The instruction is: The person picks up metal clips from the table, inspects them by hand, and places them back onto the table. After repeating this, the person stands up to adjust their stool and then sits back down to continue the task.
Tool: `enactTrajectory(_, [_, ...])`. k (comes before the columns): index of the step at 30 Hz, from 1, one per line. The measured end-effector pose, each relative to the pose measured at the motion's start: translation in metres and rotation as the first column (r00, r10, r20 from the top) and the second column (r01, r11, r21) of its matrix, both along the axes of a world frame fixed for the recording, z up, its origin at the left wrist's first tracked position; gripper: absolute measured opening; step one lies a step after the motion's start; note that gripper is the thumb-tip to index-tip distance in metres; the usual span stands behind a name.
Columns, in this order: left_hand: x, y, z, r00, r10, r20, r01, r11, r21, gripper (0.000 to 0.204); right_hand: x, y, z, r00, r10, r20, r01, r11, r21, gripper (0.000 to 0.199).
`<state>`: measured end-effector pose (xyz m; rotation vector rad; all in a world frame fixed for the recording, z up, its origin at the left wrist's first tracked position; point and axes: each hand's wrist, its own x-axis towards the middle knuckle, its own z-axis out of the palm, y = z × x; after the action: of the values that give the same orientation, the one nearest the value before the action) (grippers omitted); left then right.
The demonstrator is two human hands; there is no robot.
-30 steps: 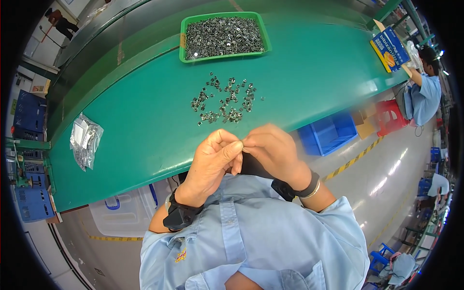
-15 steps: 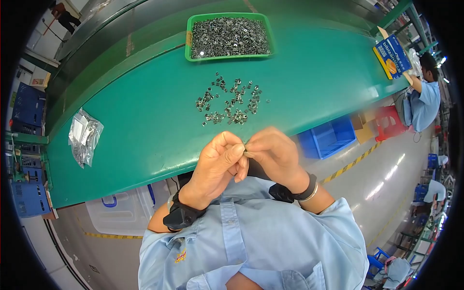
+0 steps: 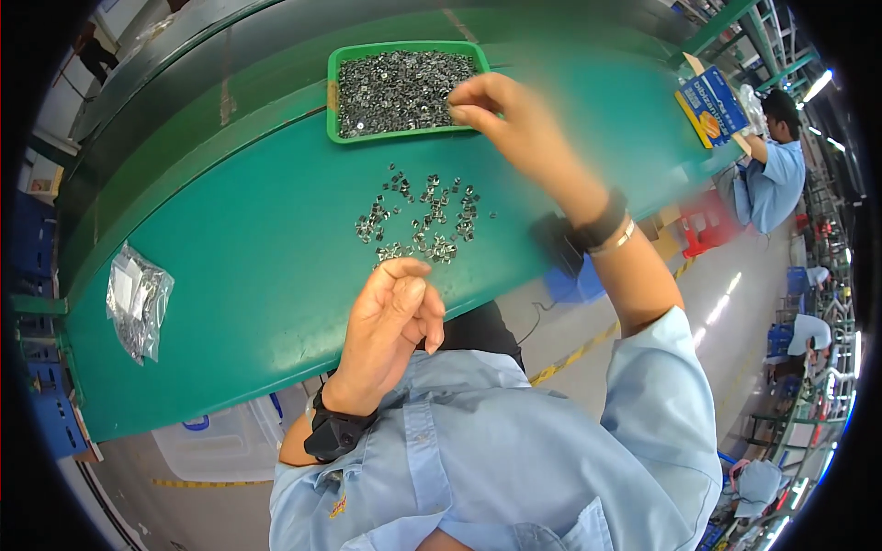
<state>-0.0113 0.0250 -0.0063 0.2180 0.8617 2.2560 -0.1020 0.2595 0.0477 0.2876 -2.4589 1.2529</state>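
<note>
Looking down from my head camera, at the far left a clear plastic bag of small silvery parts [image 3: 138, 301] lies flat on the green work table [image 3: 248, 257], well apart from everything else. Toward the middle, near the table's front edge, my left hand [image 3: 395, 321] is raised with its fingers loosely curled together and the thumb tucked against them; I cannot tell whether anything small is pinched inside. Just beyond it, a loose scatter of small dark metal clips [image 3: 423, 220] is spread over the table top. Farther back sits a shallow green plastic tray [image 3: 333, 92] heaped with the same kind of tiny metal pieces. My right hand [image 3: 501, 110] is stretched out over the tray's right end, fingertips bunched and pointing down at the heap, with a dark wristband on the wrist. At the far right, another person in a light blue shirt [image 3: 776, 174] works beside a blue cardboard box [image 3: 709, 103].
</note>
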Motion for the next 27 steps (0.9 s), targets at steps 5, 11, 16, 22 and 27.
enactTrajectory(5, [-0.004,-0.007,0.000,0.997,-0.047,0.054,0.045,0.998,0.047,0.019,0.009,0.017,-0.014,0.998,0.020,0.060,-0.028,0.992,0.125,0.014])
enactTrajectory(11, [-0.005,-0.004,-0.001,0.997,-0.074,0.017,0.075,0.997,-0.019,0.020,0.077,0.013,-0.029,0.974,-0.157,0.161,0.081,0.913,0.400,0.014])
enactTrajectory(16, [-0.003,-0.001,-0.001,0.998,-0.065,0.007,0.065,0.998,-0.005,0.018,0.087,0.005,-0.042,0.990,-0.130,0.055,0.089,0.880,0.466,0.016])
enactTrajectory(22, [0.001,0.008,0.011,0.998,-0.036,-0.052,0.026,0.982,-0.189,0.018,0.108,-0.012,-0.033,1.000,-0.014,0.001,0.014,0.982,0.189,0.021])
enactTrajectory(27, [0.002,0.017,0.016,0.997,-0.044,-0.069,0.024,0.965,-0.262,0.022,0.119,-0.036,-0.024,0.989,0.113,-0.099,-0.106,0.992,0.071,0.023])
